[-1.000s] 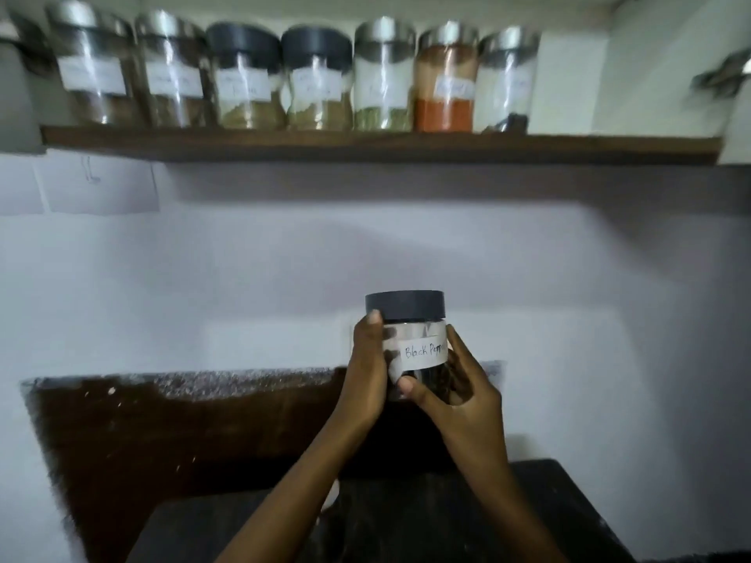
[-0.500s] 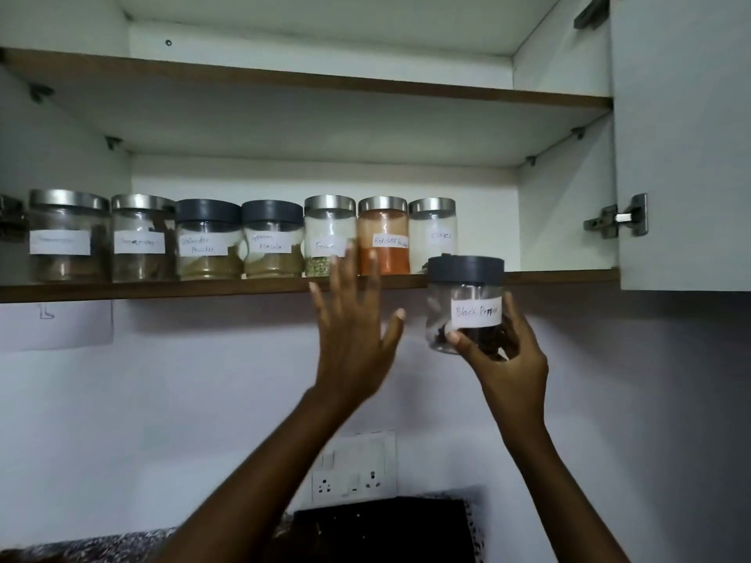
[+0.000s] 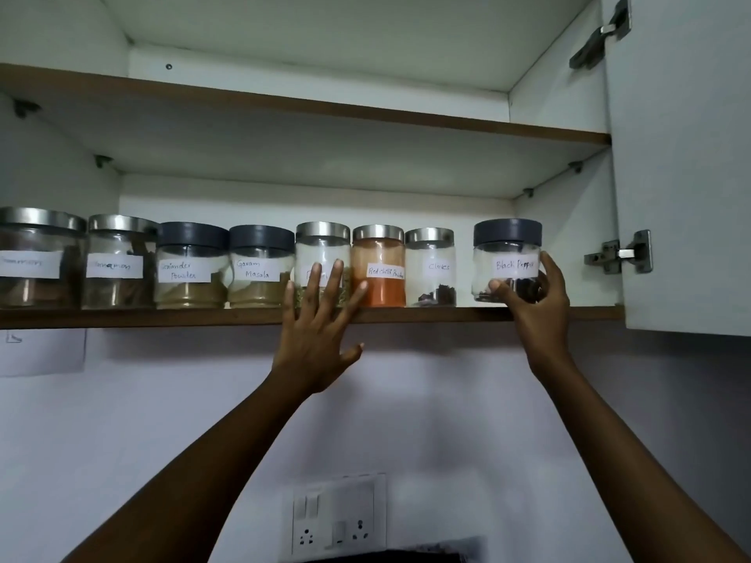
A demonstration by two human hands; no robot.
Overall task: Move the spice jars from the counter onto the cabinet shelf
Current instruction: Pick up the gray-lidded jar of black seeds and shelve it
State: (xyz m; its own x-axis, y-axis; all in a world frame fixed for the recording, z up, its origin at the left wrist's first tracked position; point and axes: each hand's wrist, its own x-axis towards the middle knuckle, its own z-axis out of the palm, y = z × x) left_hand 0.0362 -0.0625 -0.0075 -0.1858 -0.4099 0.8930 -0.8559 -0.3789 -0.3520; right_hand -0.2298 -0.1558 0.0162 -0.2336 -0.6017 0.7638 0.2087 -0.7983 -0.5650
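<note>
A clear jar with a dark lid, labelled Black Pepper (image 3: 507,260), stands at the right end of the lower cabinet shelf (image 3: 162,317). My right hand (image 3: 532,306) grips its lower half, thumb in front and fingers round the right side. To its left stand the Cloves jar (image 3: 430,266), the Red Chilli Powder jar (image 3: 378,266) and several more labelled jars in a row. My left hand (image 3: 319,335) is raised with straight spread fingers in front of the shelf edge, fingertips over a steel-lidded jar (image 3: 323,253).
The open cabinet door (image 3: 686,164) hangs just right of the pepper jar, with hinges (image 3: 619,252) on its inner face. An upper shelf (image 3: 365,111) spans above the jars. A switch and socket plate (image 3: 339,518) sits on the wall below.
My right hand has lifted the Black Pepper jar from below the shelf edge onto the shelf's right end. My left hand rose slightly towards the jars. The view tilted upward.
</note>
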